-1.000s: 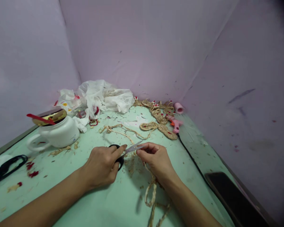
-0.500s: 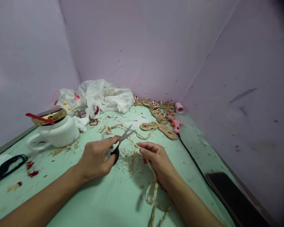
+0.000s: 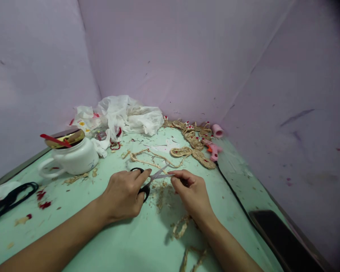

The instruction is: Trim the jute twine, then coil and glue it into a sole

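Note:
My left hand (image 3: 127, 194) is closed on a pair of black-handled scissors (image 3: 155, 176), its fingers in the loops. The blades are apart and point right, close to my right fingertips. My right hand (image 3: 190, 190) pinches a braided straw cord (image 3: 166, 172). Part of that cord reaches away to a loose loop on the table, and another braided length (image 3: 181, 228) hangs and curls below my right wrist. Whether the blades touch the cord is hard to make out. Small straw clippings (image 3: 160, 196) lie under both hands.
A white mug (image 3: 79, 156) with a gold lid stands left, before crumpled white plastic (image 3: 133, 115). Coiled straw pieces (image 3: 202, 156), a pink glue gun (image 3: 214, 149) and a pink spool (image 3: 217, 131) lie at the back right. A dark phone-like slab (image 3: 280, 238) sits front right, a black cable (image 3: 10, 202) left.
My left hand has moved the scissors rightward and lower, so the blades now lie near my right fingertips. My right hand has shifted slightly right, still pinching the cord. The view has turned slightly.

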Demonstrator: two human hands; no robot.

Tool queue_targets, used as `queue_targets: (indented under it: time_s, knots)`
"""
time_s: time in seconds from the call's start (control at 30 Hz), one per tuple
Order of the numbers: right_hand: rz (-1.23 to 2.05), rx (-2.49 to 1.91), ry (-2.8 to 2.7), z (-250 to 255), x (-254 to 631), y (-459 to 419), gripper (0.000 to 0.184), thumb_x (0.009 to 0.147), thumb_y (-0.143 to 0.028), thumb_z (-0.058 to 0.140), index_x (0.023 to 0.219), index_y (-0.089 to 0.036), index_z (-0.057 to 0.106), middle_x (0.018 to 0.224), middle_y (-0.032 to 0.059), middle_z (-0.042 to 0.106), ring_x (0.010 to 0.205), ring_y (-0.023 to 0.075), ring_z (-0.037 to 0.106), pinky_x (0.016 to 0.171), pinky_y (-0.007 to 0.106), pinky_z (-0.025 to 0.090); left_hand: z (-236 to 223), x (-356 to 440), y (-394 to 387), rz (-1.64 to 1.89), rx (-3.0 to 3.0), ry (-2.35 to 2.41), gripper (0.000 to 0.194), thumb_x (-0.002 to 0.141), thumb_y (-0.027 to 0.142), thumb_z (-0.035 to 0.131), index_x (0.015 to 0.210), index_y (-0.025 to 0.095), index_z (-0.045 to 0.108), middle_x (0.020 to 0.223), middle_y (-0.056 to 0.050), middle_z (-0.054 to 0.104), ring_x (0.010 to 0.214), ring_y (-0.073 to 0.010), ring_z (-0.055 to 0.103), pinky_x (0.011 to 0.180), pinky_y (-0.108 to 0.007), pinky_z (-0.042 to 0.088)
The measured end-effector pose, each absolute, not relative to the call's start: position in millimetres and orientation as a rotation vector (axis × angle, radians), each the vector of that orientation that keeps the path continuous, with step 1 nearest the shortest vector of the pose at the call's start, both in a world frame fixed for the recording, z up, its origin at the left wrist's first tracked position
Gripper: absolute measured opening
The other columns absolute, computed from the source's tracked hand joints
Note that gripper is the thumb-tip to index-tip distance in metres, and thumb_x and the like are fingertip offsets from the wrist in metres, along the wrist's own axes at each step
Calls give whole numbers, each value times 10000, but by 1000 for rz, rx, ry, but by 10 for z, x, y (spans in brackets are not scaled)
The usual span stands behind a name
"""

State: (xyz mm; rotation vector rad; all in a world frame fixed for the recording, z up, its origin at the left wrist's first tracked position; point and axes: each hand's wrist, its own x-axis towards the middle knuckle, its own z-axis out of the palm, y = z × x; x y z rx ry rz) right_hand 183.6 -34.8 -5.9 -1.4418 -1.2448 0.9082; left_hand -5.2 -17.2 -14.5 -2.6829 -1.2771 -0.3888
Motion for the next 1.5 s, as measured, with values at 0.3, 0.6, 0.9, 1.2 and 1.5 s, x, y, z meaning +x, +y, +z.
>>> queue_targets:
  time_s: [0.3,0.6,0.9,1.2,1.5]
  knots:
    - [769,-1383,-1319,-70,1835,-367,175,650,-175,544,717,-178,706,621,7,575,509,119,454,489,242,346,-221,-70,-142,-425,-2750,-1318,503,700,150,418,1202,173,437,780,-50,641,638,-215,600,558,-311,411]
    - [891,-1461,-1232,-79,1857,-346,174,667,-214,546,759,-160,684,550,-16,531,485,120,453,485,250,359,-189,-79,-125,-900,-2886,-1607,309,727,140,448,1009,215,548,705,-5,635,600,-161,571,563,-268,408]
    - [1109,-1462,-1332,-130,1834,-355,138,625,-180,538,696,-145,651,536,-21,530,493,100,427,481,227,333,-54,54,-8,-2758,-2300,-2598,416,619,237,669,990,149,503,755,-47,646,536,-102,571,397,-144,306]
    - [1292,-1409,-1447,-176,1763,-431,56,580,-144,548,623,-149,584,533,-23,519,466,83,404,445,213,300,-138,195,18,-3071,-1912,-2669,416,551,164,690,917,163,493,562,34,581,474,-93,560,380,-132,296]
    - [1350,-1307,-1388,-159,1703,-424,164,678,-293,603,706,-137,644,556,-19,524,512,92,422,493,220,328,-160,241,3,-3110,-2006,-2501,435,531,163,694,911,177,484,553,49,583,501,-90,553,438,-159,359]
